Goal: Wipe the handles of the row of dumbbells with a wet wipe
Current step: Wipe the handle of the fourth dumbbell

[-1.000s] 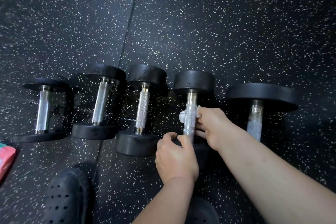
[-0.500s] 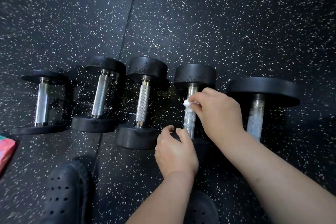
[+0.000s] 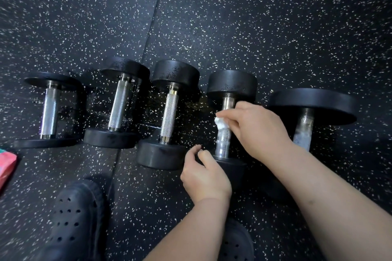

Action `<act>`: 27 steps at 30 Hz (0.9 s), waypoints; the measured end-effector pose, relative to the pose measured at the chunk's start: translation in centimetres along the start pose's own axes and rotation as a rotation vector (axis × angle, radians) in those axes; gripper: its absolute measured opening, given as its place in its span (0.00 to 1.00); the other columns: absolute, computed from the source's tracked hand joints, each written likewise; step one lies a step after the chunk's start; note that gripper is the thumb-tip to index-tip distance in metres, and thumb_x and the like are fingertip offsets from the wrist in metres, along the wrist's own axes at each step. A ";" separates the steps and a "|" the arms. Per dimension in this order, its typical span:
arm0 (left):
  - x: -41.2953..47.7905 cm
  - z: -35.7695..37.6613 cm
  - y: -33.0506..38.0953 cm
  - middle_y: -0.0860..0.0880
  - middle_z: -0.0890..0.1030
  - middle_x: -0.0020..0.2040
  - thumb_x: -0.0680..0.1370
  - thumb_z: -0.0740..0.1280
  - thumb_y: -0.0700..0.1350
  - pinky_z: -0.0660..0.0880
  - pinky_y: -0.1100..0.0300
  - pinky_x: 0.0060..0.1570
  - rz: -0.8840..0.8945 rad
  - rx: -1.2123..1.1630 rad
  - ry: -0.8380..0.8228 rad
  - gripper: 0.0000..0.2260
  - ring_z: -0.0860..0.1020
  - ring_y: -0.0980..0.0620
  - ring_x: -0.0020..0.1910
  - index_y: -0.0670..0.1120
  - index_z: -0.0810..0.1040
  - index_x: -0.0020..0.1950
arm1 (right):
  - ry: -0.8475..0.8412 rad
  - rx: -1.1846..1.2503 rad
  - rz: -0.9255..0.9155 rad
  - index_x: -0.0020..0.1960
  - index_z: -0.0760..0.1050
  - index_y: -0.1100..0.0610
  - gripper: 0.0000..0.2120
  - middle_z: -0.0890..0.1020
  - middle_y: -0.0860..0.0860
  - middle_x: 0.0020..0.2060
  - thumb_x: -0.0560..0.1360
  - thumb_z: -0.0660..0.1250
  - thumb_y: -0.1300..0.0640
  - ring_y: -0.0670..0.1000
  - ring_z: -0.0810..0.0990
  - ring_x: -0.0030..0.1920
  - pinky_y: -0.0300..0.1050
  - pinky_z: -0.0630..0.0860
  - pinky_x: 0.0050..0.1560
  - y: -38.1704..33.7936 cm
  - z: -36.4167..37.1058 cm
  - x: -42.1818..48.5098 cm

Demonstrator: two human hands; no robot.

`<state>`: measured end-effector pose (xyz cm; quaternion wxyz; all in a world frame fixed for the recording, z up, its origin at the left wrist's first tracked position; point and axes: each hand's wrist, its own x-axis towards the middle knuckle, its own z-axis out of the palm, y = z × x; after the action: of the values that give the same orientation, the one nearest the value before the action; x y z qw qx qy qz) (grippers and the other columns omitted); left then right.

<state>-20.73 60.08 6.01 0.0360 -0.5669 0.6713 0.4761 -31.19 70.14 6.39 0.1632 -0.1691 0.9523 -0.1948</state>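
Several black dumbbells with metal handles lie in a row on the speckled rubber floor. My right hand (image 3: 256, 128) pinches a crumpled white wet wipe (image 3: 221, 123) against the upper part of the fourth dumbbell's handle (image 3: 223, 144), which looks wet. My left hand (image 3: 204, 172) grips the near head (image 3: 231, 166) of that same dumbbell, fingers curled over its edge. The large dumbbell's handle (image 3: 303, 133) at the far right also glistens. The three handles to the left, among them the third dumbbell's handle (image 3: 168, 117), look dry.
A pink and green packet (image 3: 6, 167) lies at the left edge of the floor. My dark perforated clogs (image 3: 74, 218) stand near the bottom, one half hidden under my left forearm. A floor-mat seam (image 3: 154, 19) runs away behind the row.
My right hand has slid the wipe up the fourth handle from its middle to near the far head. My left hand has stayed on the near head.
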 end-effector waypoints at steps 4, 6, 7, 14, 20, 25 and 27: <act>0.3 -0.2 -0.1 0.53 0.85 0.53 0.82 0.58 0.46 0.70 0.58 0.52 -0.017 -0.069 0.034 0.16 0.79 0.51 0.52 0.53 0.84 0.60 | -0.113 -0.027 0.001 0.64 0.79 0.31 0.12 0.84 0.39 0.58 0.84 0.61 0.41 0.50 0.83 0.56 0.48 0.79 0.49 -0.6 -0.2 -0.1; 0.3 -0.1 -0.1 0.55 0.85 0.52 0.81 0.56 0.50 0.69 0.58 0.53 -0.001 -0.070 0.034 0.18 0.79 0.50 0.55 0.53 0.85 0.59 | -0.084 -0.070 0.025 0.65 0.77 0.31 0.13 0.86 0.42 0.56 0.84 0.59 0.41 0.53 0.84 0.55 0.49 0.80 0.49 -0.8 -0.1 0.3; 0.2 -0.1 -0.1 0.55 0.85 0.52 0.78 0.55 0.52 0.69 0.58 0.54 0.012 -0.064 0.033 0.21 0.78 0.49 0.55 0.53 0.85 0.59 | -0.060 -0.097 0.040 0.66 0.76 0.31 0.14 0.86 0.44 0.54 0.85 0.59 0.42 0.55 0.84 0.53 0.50 0.81 0.48 -0.8 -0.1 0.5; 0.1 0.1 -0.3 0.53 0.85 0.54 0.82 0.58 0.47 0.71 0.54 0.58 0.017 -0.029 0.020 0.16 0.76 0.49 0.56 0.54 0.84 0.60 | -0.133 -0.123 0.064 0.61 0.77 0.38 0.11 0.85 0.47 0.44 0.84 0.58 0.40 0.56 0.83 0.46 0.49 0.81 0.44 -1.5 -0.1 -0.5; 0.1 0.0 -0.1 0.54 0.85 0.50 0.81 0.58 0.47 0.77 0.49 0.57 0.001 -0.040 0.018 0.15 0.80 0.49 0.51 0.56 0.84 0.58 | 0.061 -0.091 0.120 0.60 0.81 0.38 0.11 0.78 0.47 0.41 0.84 0.62 0.41 0.55 0.80 0.41 0.47 0.77 0.36 -1.6 0.9 -0.7; 0.0 -0.1 0.1 0.58 0.82 0.46 0.82 0.59 0.45 0.73 0.55 0.51 -0.007 -0.036 0.021 0.15 0.79 0.57 0.47 0.55 0.84 0.58 | 0.215 -0.066 0.134 0.49 0.85 0.49 0.03 0.70 0.48 0.45 0.77 0.75 0.51 0.54 0.71 0.46 0.50 0.76 0.36 -1.8 1.7 -1.8; 0.0 -0.1 0.2 0.58 0.82 0.47 0.81 0.59 0.46 0.75 0.54 0.54 0.005 -0.025 0.024 0.15 0.80 0.51 0.50 0.55 0.84 0.58 | 0.248 -0.033 0.102 0.48 0.86 0.53 0.03 0.74 0.48 0.47 0.76 0.76 0.53 0.54 0.72 0.47 0.52 0.76 0.40 -1.6 1.9 -1.6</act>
<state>-20.83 60.01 6.13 0.0194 -0.5712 0.6672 0.4777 -28.61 68.74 5.80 0.0513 -0.0978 0.9755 -0.1900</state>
